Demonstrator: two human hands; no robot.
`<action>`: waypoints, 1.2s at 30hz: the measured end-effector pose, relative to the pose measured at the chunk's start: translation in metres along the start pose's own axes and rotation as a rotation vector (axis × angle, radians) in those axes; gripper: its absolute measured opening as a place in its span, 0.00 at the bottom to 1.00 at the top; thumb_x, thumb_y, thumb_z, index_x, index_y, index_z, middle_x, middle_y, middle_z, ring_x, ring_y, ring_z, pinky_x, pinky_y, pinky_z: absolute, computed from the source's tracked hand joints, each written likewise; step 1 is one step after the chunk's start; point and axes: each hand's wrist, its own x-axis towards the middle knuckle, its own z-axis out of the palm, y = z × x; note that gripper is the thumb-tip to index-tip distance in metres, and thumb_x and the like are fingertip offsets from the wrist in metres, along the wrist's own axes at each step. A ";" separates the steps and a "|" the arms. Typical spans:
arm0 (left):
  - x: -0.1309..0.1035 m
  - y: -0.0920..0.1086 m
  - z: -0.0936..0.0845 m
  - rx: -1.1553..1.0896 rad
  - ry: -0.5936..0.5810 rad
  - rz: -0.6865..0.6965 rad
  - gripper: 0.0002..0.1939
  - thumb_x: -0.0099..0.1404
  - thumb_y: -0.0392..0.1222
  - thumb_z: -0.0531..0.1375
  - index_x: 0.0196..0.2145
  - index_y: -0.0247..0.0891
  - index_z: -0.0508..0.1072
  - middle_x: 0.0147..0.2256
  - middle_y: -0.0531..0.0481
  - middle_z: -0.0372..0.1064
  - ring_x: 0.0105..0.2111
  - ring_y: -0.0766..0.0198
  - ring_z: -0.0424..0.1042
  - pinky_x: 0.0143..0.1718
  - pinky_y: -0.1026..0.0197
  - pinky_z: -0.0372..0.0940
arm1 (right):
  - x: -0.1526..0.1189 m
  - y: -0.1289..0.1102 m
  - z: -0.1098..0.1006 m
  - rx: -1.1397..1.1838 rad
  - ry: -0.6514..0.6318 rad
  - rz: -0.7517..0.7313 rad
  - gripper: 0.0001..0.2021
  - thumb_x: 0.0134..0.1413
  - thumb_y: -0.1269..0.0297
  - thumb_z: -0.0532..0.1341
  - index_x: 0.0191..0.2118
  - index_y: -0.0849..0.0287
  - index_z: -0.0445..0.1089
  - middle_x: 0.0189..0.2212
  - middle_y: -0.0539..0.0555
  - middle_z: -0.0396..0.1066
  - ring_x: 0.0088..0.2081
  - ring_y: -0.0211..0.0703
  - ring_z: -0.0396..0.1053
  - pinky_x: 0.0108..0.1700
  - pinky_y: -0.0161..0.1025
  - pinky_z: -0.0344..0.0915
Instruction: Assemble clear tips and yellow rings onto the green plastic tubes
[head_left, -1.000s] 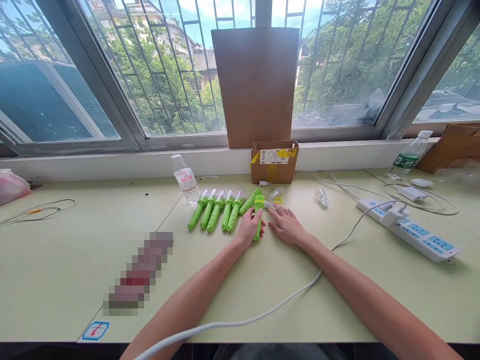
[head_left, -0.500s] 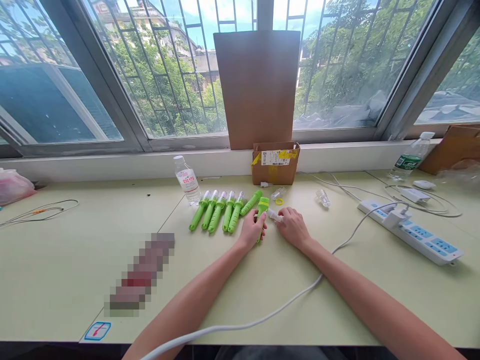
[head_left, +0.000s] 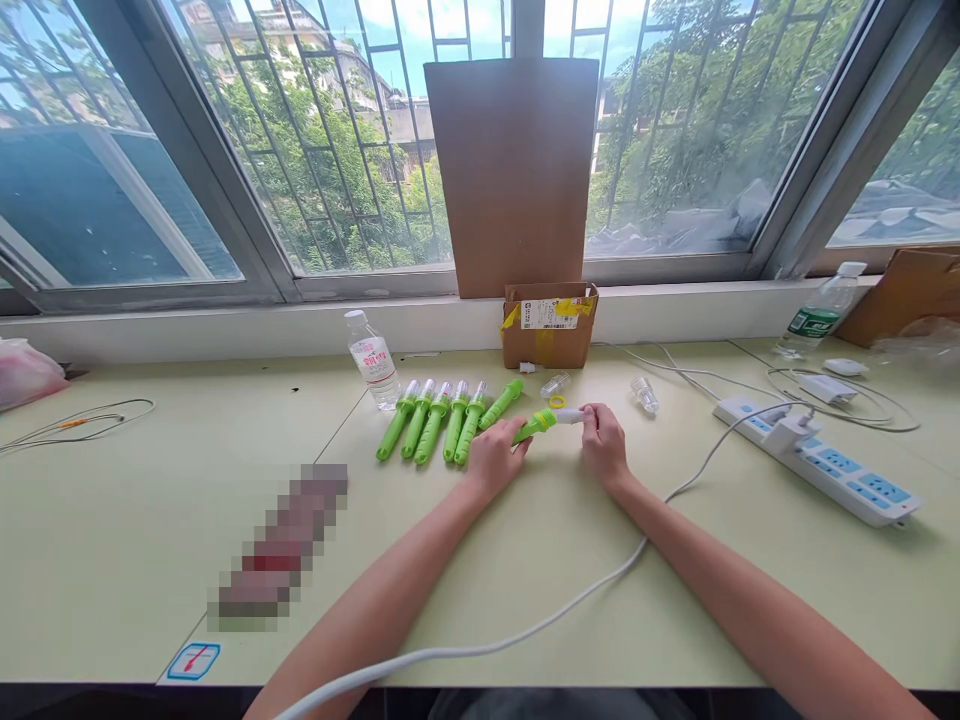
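Observation:
My left hand (head_left: 496, 458) is closed round a green plastic handle (head_left: 536, 425), tilted so its collared end points right. Against that end lies a small white cylindrical piece (head_left: 568, 416), its far tip pinched by my right hand (head_left: 604, 442). Whether the white piece sits inside the handle or only touches it, I cannot tell. Several green handles with clear tips (head_left: 433, 425) lie in a row to the left, and one green handle without a clear tip (head_left: 501, 404) rests beside them. Beyond my hands are a yellow ring (head_left: 556, 402) and a clear plastic cap (head_left: 555, 384).
A second clear cap (head_left: 643, 396) lies to the right. A cardboard box (head_left: 550, 335) stands at the back, a water bottle (head_left: 373, 362) left of it. On the right is a power strip (head_left: 847, 470); a white cable (head_left: 525, 638) runs under my right forearm.
The handle in my left hand has tipped from nearly upright to pointing right. My right hand has shifted right, and the white piece now lines up with the handle's end.

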 end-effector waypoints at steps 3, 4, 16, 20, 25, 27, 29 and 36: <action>0.000 -0.002 0.002 0.041 -0.006 0.040 0.14 0.64 0.47 0.55 0.46 0.45 0.70 0.37 0.48 0.71 0.35 0.60 0.70 0.32 0.63 0.59 | 0.001 -0.002 -0.004 0.073 0.023 0.102 0.15 0.61 0.55 0.45 0.31 0.55 0.63 0.22 0.50 0.62 0.25 0.43 0.60 0.28 0.38 0.57; 0.000 -0.002 0.002 0.043 -0.005 0.065 0.14 0.64 0.46 0.55 0.46 0.45 0.70 0.37 0.48 0.71 0.35 0.60 0.70 0.32 0.63 0.59 | 0.000 -0.002 -0.004 0.083 0.015 0.113 0.15 0.61 0.55 0.45 0.31 0.55 0.63 0.20 0.49 0.61 0.24 0.43 0.60 0.27 0.38 0.57; -0.004 0.000 -0.001 -0.043 -0.090 0.167 0.13 0.62 0.43 0.55 0.45 0.44 0.71 0.39 0.47 0.71 0.38 0.59 0.69 0.37 0.62 0.61 | -0.006 -0.004 -0.009 0.221 -0.188 -0.024 0.13 0.59 0.56 0.46 0.28 0.55 0.61 0.15 0.45 0.54 0.19 0.38 0.54 0.23 0.36 0.53; -0.005 0.001 -0.001 -0.052 -0.090 0.214 0.13 0.64 0.44 0.54 0.45 0.43 0.70 0.39 0.46 0.71 0.38 0.59 0.70 0.36 0.62 0.60 | -0.008 -0.006 -0.009 0.266 -0.281 -0.052 0.12 0.59 0.56 0.48 0.29 0.55 0.61 0.15 0.44 0.54 0.18 0.37 0.54 0.22 0.35 0.53; -0.005 -0.001 0.000 0.017 -0.087 0.246 0.14 0.64 0.44 0.53 0.47 0.42 0.68 0.40 0.46 0.71 0.38 0.58 0.70 0.35 0.62 0.60 | -0.010 -0.010 -0.010 0.294 -0.305 -0.060 0.10 0.56 0.55 0.53 0.31 0.55 0.62 0.16 0.43 0.55 0.18 0.35 0.54 0.22 0.34 0.51; -0.005 -0.001 -0.001 0.029 -0.085 0.254 0.14 0.65 0.44 0.53 0.47 0.42 0.68 0.40 0.46 0.71 0.38 0.58 0.70 0.34 0.62 0.60 | -0.009 -0.011 -0.010 0.310 -0.331 -0.063 0.10 0.56 0.55 0.53 0.32 0.56 0.63 0.16 0.43 0.55 0.18 0.35 0.54 0.21 0.34 0.52; -0.005 -0.001 -0.001 0.036 -0.084 0.261 0.14 0.65 0.44 0.52 0.47 0.42 0.68 0.40 0.46 0.71 0.38 0.58 0.70 0.34 0.62 0.60 | -0.009 -0.011 -0.010 0.330 -0.345 -0.065 0.10 0.56 0.55 0.54 0.32 0.56 0.63 0.17 0.44 0.56 0.18 0.35 0.55 0.21 0.34 0.53; -0.004 0.000 -0.001 0.078 -0.085 0.274 0.14 0.65 0.45 0.52 0.46 0.41 0.68 0.39 0.46 0.71 0.38 0.59 0.71 0.34 0.62 0.60 | -0.009 -0.007 -0.010 0.446 -0.348 0.042 0.11 0.53 0.55 0.58 0.32 0.54 0.57 0.18 0.42 0.57 0.16 0.34 0.58 0.17 0.33 0.58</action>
